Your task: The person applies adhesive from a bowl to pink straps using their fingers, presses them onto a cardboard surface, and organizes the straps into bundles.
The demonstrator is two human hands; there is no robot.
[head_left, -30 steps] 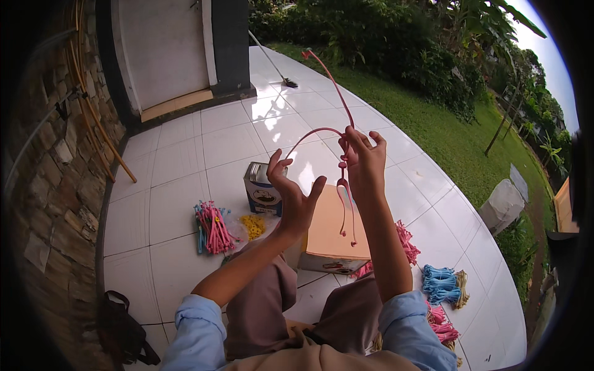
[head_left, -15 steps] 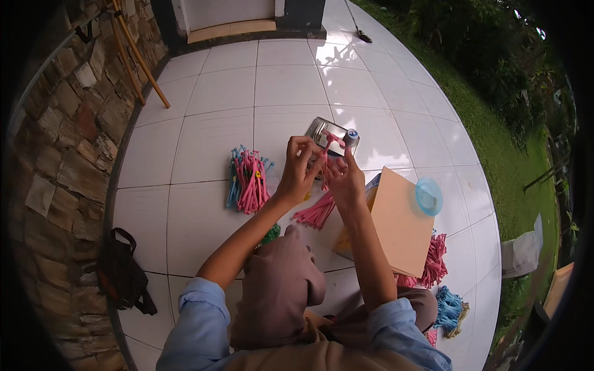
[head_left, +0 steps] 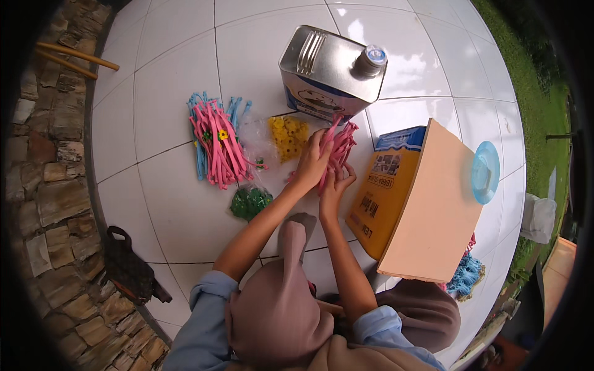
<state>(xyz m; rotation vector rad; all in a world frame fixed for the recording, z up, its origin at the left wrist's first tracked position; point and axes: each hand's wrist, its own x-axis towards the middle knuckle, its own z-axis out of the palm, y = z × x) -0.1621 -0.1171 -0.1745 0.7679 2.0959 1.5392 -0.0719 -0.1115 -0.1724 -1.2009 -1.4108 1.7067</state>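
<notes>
Fingers of my left hand [head_left: 314, 162] and right hand [head_left: 334, 185] grasp a bunch of pink strips [head_left: 339, 148] on the white tiles [head_left: 173, 185]. It lies just beside the metal can [head_left: 331, 71] and the cardboard box [head_left: 421, 198].

you're working in bright, even daylight; the white floor tiles [head_left: 167, 105] throw sky glare near the metal can [head_left: 331, 71]. shadows stay soft. fisheye bending curves the tile lines, and a black vignette rings the sharp picture.
</notes>
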